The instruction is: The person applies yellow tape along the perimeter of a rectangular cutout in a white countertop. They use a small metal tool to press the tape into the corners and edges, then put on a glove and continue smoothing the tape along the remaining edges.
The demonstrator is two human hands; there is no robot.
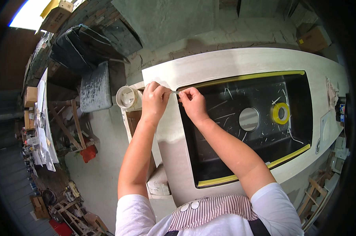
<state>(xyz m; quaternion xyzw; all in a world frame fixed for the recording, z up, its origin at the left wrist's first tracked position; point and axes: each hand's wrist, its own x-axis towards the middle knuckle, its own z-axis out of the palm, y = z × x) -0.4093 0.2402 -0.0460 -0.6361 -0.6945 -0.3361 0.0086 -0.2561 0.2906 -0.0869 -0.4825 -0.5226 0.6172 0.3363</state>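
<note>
A black sink (219,133) is set in a pale countertop (174,157). Yellow masking tape (248,80) runs along its far rim, and more lines the near rim. By the far left corner of the sink, my left hand (155,100) pinches a thin grey strip (174,92), too small to name surely. My right hand (193,104) is closed at the strip's other end, its fingertips close to the sink rim. Inside the sink, a roll of yellow tape (275,113) lies right of the round drain hole (249,119), among thin white scraps.
A white tub (127,97) stands just left of the countertop on a wooden frame. Farther left are a dusty grey chair (96,86) and a board (44,122) bearing papers. A crumpled cloth (332,93) lies at the countertop's right end. Cardboard boxes (314,38) sit at the back right.
</note>
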